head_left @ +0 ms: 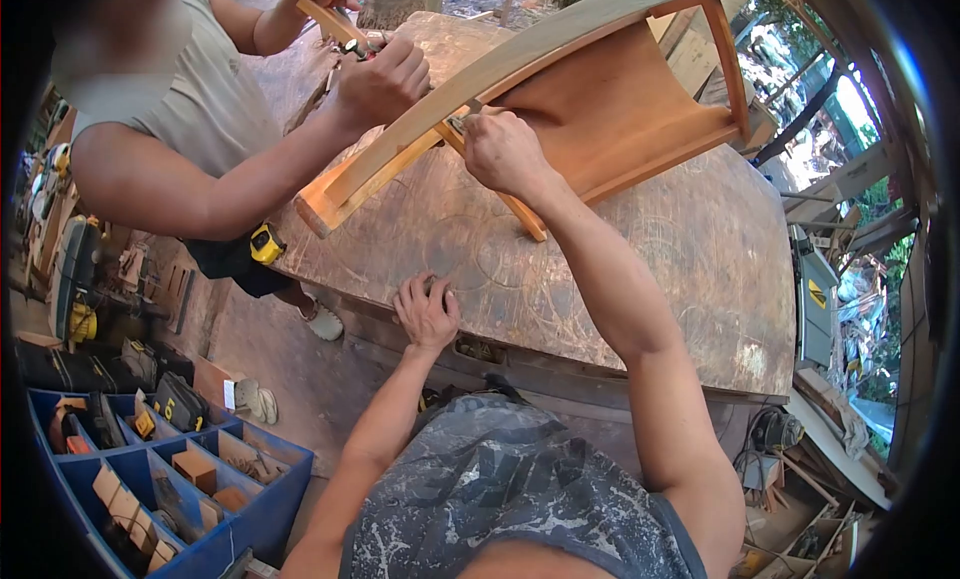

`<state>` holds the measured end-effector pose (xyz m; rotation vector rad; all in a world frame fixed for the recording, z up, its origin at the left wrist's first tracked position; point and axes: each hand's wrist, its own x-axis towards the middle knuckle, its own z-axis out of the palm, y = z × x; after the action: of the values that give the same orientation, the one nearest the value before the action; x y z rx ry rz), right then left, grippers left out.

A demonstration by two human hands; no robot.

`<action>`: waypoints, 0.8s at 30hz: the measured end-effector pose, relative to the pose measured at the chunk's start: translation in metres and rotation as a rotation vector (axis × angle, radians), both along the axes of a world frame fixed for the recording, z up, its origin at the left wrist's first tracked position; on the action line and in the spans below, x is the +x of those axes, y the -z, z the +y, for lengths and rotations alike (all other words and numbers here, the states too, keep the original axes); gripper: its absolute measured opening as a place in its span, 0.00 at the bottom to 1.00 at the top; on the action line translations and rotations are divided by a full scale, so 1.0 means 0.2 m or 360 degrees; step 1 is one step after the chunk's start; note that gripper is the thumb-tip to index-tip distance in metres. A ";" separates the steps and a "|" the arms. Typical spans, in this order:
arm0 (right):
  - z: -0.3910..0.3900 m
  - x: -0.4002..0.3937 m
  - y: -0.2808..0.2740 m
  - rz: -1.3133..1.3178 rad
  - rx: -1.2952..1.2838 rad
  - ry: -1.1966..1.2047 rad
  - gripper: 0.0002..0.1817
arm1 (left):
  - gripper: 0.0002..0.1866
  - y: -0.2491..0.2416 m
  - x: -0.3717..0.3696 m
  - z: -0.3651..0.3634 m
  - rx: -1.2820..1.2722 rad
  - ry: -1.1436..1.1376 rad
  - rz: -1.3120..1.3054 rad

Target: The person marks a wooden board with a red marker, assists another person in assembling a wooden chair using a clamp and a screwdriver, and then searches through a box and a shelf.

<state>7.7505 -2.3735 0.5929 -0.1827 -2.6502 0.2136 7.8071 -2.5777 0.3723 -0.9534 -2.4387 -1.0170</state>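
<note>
A curved wooden chair-like frame with a brown leather sling lies tilted on the worn wooden table. My right hand is closed at the frame's inner edge, round something small that I cannot make out. Nearer to me, my left hand rests on the table's front edge with its fingers spread and nothing in it. Across the table at the left, a co-worker's hand is closed beside the frame, and their other hand holds a small piece of wood.
A blue compartment bin with wood offcuts stands on the floor at the lower left. A yellow tape measure hangs at the co-worker's waist. Right of the table are a grey box, planks and scrap.
</note>
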 end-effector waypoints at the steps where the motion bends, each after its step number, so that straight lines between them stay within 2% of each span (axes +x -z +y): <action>1: 0.00 0.01 0.02 -0.0012 -0.0001 -0.0009 0.09 | 0.12 0.00 0.00 0.00 0.0001 0.0004 -0.0004; 14: -0.04 0.03 0.04 -0.0103 0.0165 -0.0043 0.04 | 0.12 0.00 -0.01 -0.01 -0.0005 0.0013 -0.0010; 22: 0.04 0.08 0.16 0.0010 0.0211 -0.0084 0.04 | 0.12 0.00 -0.02 0.00 0.0038 -0.0003 0.0016; 24: 0.01 0.07 0.11 -0.0073 0.0271 -0.0012 0.07 | 0.11 -0.02 -0.02 -0.01 0.0023 -0.0003 0.0021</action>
<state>7.7641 -2.3721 0.5716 -0.1226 -2.6987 -0.0148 7.8038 -2.5791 0.3757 -0.9502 -2.4176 -1.0229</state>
